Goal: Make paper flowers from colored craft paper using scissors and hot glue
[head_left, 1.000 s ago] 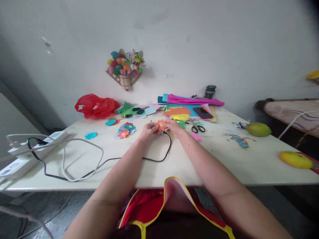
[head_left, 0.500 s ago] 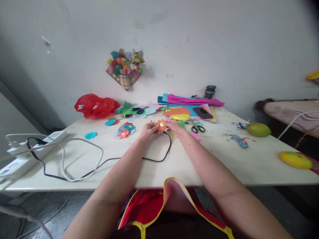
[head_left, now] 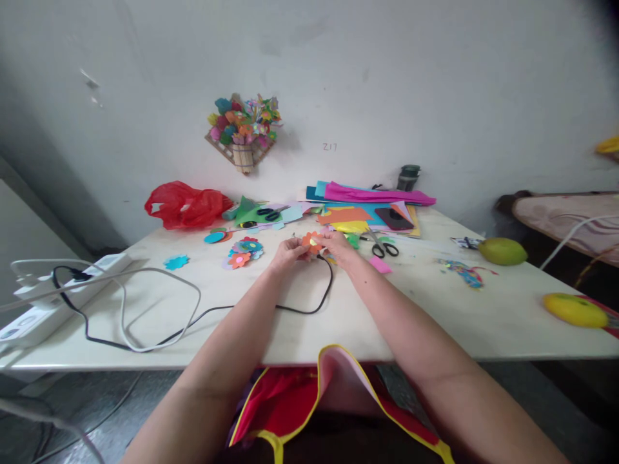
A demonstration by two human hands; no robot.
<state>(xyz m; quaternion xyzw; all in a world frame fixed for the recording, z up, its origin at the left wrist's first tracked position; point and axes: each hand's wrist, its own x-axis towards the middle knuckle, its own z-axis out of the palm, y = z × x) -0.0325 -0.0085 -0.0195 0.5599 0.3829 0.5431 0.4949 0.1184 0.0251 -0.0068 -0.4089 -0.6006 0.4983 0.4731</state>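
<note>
Between my two hands is an orange paper flower (head_left: 312, 241) with a pale yellow centre. My left hand (head_left: 290, 251) grips its left edge, fingers closed. On the other side, my right hand (head_left: 334, 245) pinches the flower, with fingertips near its centre. A black cable (head_left: 331, 283) ends just below the flower; what it connects to is hidden. Several paper flowers (head_left: 240, 259) lie in a pile to the left, and a blue paper flower (head_left: 176, 261) lies alone farther left. Black-handled scissors (head_left: 384, 249) and a pink paper piece (head_left: 380, 265) are right of my right hand.
A power strip (head_left: 62, 299) with looping cables covers the left of the table (head_left: 358, 328). Behind are a red bag (head_left: 186, 205), coloured sheets (head_left: 358, 193), a phone (head_left: 394, 219) and a dark cup (head_left: 408, 177). Mangoes (head_left: 503, 251) lie at the right.
</note>
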